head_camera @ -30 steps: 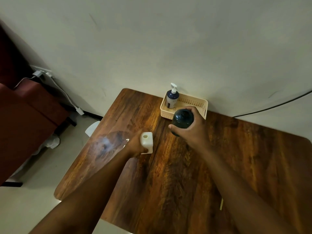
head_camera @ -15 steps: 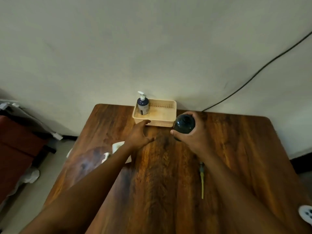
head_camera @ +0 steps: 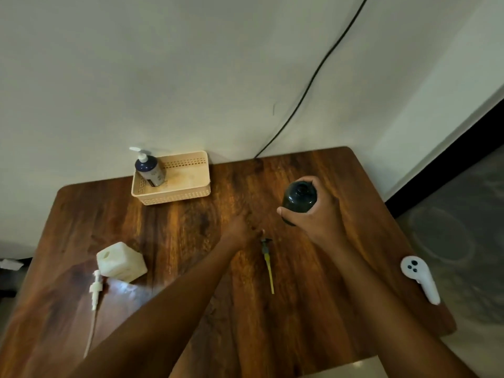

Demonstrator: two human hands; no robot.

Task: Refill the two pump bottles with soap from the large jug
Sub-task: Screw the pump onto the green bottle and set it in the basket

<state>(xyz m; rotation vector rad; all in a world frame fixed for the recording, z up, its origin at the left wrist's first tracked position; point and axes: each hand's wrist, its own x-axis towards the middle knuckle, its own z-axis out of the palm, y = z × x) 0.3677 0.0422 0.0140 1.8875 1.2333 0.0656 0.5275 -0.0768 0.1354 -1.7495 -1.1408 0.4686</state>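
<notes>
On the wooden worktop (head_camera: pixel 313 282) a white pump (head_camera: pixel 96 289) lay lengthwise beside the pale jug (head_camera: pixel 121 261). A dark pump (head_camera: pixel 267 261) pointed its yellow tube toward the viewer. The left hand (head_camera: pixel 240 231) blurred at its head; its grip was unclear. The right hand (head_camera: pixel 316 216) gripped an upright, uncapped dark bottle (head_camera: pixel 299 197). Farther back, a basket (head_camera: pixel 174 193) held a blue pump bottle (head_camera: pixel 148 167).

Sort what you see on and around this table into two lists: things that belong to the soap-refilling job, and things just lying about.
Job: dark bottle in right hand; left hand by dark pump; white bottle; white pump; blue pump bottle in basket.

Lying about: white controller; black cable.
</notes>
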